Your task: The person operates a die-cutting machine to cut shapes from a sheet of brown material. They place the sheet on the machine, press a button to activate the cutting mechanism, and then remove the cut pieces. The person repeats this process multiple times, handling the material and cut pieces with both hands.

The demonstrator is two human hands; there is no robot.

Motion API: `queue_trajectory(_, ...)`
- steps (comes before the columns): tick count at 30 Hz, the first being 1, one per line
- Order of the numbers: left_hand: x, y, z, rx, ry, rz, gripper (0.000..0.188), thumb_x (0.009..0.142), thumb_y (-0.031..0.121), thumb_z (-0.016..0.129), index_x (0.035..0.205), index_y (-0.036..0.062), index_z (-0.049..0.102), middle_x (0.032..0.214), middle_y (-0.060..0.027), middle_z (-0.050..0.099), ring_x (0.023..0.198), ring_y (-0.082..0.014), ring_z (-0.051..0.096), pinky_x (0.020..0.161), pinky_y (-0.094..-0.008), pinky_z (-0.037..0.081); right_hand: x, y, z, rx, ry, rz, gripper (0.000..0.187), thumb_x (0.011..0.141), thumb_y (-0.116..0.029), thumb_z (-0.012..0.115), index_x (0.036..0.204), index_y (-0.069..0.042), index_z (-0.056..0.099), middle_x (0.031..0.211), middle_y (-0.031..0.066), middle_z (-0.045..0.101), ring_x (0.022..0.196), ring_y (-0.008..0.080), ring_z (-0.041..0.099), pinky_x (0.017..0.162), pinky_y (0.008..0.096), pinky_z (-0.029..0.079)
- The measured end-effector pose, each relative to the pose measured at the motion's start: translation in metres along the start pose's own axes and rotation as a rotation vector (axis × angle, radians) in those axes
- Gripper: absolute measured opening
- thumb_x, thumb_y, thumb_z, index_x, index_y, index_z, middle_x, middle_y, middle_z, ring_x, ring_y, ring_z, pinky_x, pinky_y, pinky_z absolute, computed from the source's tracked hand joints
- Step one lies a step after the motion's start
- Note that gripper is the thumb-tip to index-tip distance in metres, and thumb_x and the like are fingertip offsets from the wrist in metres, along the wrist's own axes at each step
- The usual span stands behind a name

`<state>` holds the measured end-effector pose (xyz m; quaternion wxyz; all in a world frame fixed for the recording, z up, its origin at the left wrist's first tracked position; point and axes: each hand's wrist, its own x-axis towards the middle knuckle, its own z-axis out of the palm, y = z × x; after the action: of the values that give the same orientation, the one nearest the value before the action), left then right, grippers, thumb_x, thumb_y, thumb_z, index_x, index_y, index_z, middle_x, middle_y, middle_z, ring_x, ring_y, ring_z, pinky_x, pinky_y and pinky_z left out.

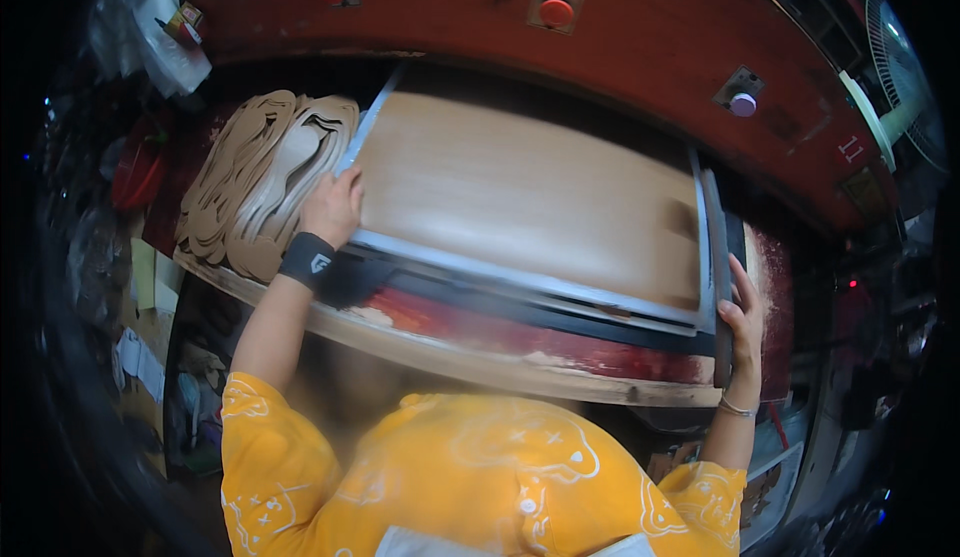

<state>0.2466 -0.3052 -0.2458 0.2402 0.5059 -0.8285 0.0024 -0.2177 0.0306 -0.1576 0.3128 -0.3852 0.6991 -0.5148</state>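
The brown sheet (530, 197) lies in the middle of the frame, inside a pale rim (530, 279) whose front edge is blurred. The left hand (333, 205) is at the rim's left edge, its fingers bent over it; how firmly they hold, I cannot tell. At the right of the frame, the right hand (742, 317) lies along a dark bar (718, 257) beside the rim, thumb and forefinger apart; whether the fingers close on the bar is hidden.

The step in hand looks like steadying or lining up the rimmed sheet from both ends. The next move would call for even pressure from both sides, keeping the sheet square and the fingers clear of pinch points.

Left of centre, a stack of cut-out layers (235, 172) sits just beside the left hand. Underneath runs a worn red counter (620, 357). Across the top spans a red beam (640, 7) with a red button (556, 13) near its middle; a fan (895, 57) stands at upper right.
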Motion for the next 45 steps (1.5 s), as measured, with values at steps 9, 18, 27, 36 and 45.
queue_trajectory(9, -0.002, -0.024, -0.030, -0.146, -0.034, 0.321, 0.036, 0.078, 0.026, 0.068, 0.110, 0.0110, 0.060, 0.102, -0.0100, 0.055, 0.093, -0.0294, 0.053, 0.073, -0.0421, 0.047, 0.057, -0.086, 0.268, -0.278, -0.248, -0.174, 0.076, 0.056, -0.034, 0.071, 0.127, -0.009, 0.059, 0.141, 0.0227, 0.040, 0.131, 0.0366, 0.038, 0.106, 0.0428, 0.031)
queue_trajectory(18, 0.001, -0.033, -0.027, -0.388, -0.074, 0.271, 0.039, 0.075, 0.024, 0.071, 0.108, 0.0037, 0.063, 0.098, -0.0098, 0.055, 0.094, -0.0284, 0.051, 0.080, -0.0380, 0.045, 0.128, -0.100, 0.436, -0.773, 0.019, -0.196, 0.069, 0.061, -0.036, 0.070, 0.127, -0.018, 0.058, 0.143, 0.0216, 0.036, 0.129, 0.0455, 0.034, 0.104, 0.0532, 0.027)
queue_trajectory(27, -0.008, -0.050, -0.032, -0.603, -0.147, 0.258, 0.044, 0.068, 0.016, 0.077, 0.107, 0.0006, 0.062, 0.115, -0.0129, 0.056, 0.103, -0.0313, 0.051, 0.089, -0.0384, 0.044, 0.124, -0.090, 0.444, -1.003, -0.076, -0.310, 0.073, 0.060, -0.040, 0.073, 0.127, -0.019, 0.056, 0.145, 0.0216, 0.030, 0.125, 0.0504, 0.030, 0.097, 0.0614, 0.029)
queue_trajectory(36, -0.007, -0.052, -0.033, -0.651, -0.158, 0.217, 0.045, 0.066, 0.014, 0.078, 0.106, -0.0005, 0.063, 0.112, -0.0132, 0.057, 0.102, -0.0318, 0.052, 0.089, -0.0392, 0.044, 0.124, -0.089, 0.464, -0.916, 0.019, -0.356, 0.067, 0.060, -0.037, 0.072, 0.122, -0.017, 0.060, 0.141, 0.0233, 0.036, 0.125, 0.0510, 0.028, 0.097, 0.0586, 0.030)
queue_trajectory(45, -0.006, -0.050, -0.040, -0.593, -0.186, 0.214, 0.044, 0.068, 0.013, 0.077, 0.107, 0.0013, 0.062, 0.114, -0.0129, 0.057, 0.106, -0.0326, 0.052, 0.089, -0.0401, 0.045, 0.117, -0.084, 0.423, -0.827, -0.037, -0.433, 0.067, 0.068, -0.038, 0.075, 0.128, -0.018, 0.055, 0.145, 0.0241, 0.032, 0.133, 0.0465, 0.027, 0.105, 0.0581, 0.025)
